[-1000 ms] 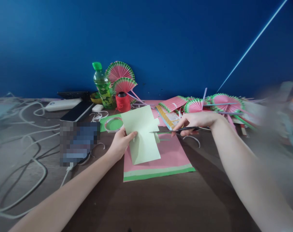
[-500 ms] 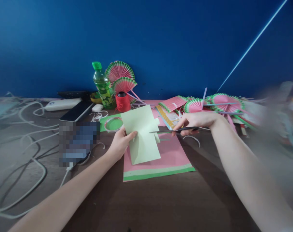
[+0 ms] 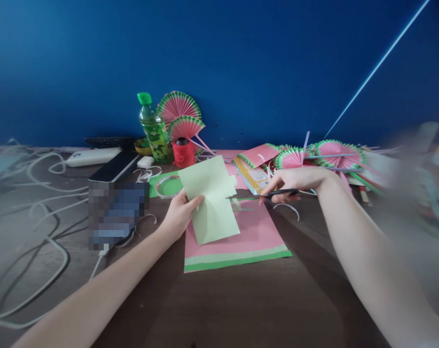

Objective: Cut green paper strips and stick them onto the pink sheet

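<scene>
My left hand (image 3: 181, 212) pinches a pale green sheet of paper (image 3: 214, 215) at its left edge, thumb on top. The sheet is creased across its middle and has a notched right edge. In my right hand (image 3: 282, 186) is a pair of scissors (image 3: 248, 196), its blades pointing left at that notched edge. A narrow pale scrap (image 3: 236, 204) lies just below the blades. Under the held sheet rests a pink sheet (image 3: 255, 237) with a green striped border. My right hand's fingers partly hide the scissors' handles.
Behind my hands stand a green-capped bottle (image 3: 152, 133), pink folded paper fans (image 3: 179, 108) and a red thread spool (image 3: 183, 152). A roll of tape (image 3: 168, 186) lies left of the sheet. Further left are a phone (image 3: 120, 215) and white cables (image 3: 65, 251). More fans (image 3: 338, 153) lie right.
The pale green sheet has shifted slightly left and up with my left hand. A small strip at its notched edge has come away and lies below the scissor blades.
</scene>
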`<state>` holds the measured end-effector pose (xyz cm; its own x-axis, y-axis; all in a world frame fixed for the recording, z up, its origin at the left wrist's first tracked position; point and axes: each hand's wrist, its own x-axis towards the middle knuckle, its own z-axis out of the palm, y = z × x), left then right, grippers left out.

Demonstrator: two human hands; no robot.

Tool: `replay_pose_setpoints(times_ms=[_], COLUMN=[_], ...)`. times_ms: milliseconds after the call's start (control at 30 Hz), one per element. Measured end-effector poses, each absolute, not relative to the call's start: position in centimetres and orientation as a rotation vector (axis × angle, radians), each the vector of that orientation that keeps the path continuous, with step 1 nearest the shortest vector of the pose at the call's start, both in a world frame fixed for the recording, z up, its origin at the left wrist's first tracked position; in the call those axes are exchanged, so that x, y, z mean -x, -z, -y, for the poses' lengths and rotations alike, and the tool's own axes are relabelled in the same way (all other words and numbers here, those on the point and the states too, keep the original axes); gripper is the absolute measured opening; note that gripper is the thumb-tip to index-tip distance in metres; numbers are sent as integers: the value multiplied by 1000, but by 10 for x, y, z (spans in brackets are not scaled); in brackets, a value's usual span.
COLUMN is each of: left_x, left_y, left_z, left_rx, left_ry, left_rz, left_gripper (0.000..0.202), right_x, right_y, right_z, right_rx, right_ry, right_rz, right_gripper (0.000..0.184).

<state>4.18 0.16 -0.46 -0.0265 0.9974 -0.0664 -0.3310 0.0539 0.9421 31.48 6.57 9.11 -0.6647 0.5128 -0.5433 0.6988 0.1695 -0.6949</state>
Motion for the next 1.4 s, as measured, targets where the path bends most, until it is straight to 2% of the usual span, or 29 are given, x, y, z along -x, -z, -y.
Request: replay_pose_setpoints(times_ms=[267, 433, 700, 933, 1033, 1200, 1400], left_x=[-38, -32, -20, -15, -12, -15, -49], left_y=[-4, -11, -16, -30, -35, -45, -51], left_z=[-5, -11, -17, -20, -22, -39, -84], left_rx=[-643, -450, -457, -636, -744, -837, -856], left_ry=[-1401, -1376, -1424, -1482, -1502, -1525, -1582], left_rz=[-961, -793, -729, -943, -1011, -1120, -1026], left_gripper=[17, 17, 17, 16, 15, 20, 42], right_x=[-329, -326, -322, -317, -318, -319, -319], right_y=[-85, -75, -80, -87, -87, -88, -90], right_z=[-75, -79, -79, -75, -76, -76, -74], right_rx=[-1214, -1227, -1348, -1500, -1509, -1469, -1432], right_ry=[1525, 1502, 1158, 713, 634, 614, 658], right_rz=[-2256, -2237, -2258, -2323, -2351, -2366, -2372], right_gripper=[52, 53, 49, 45, 46, 52, 55])
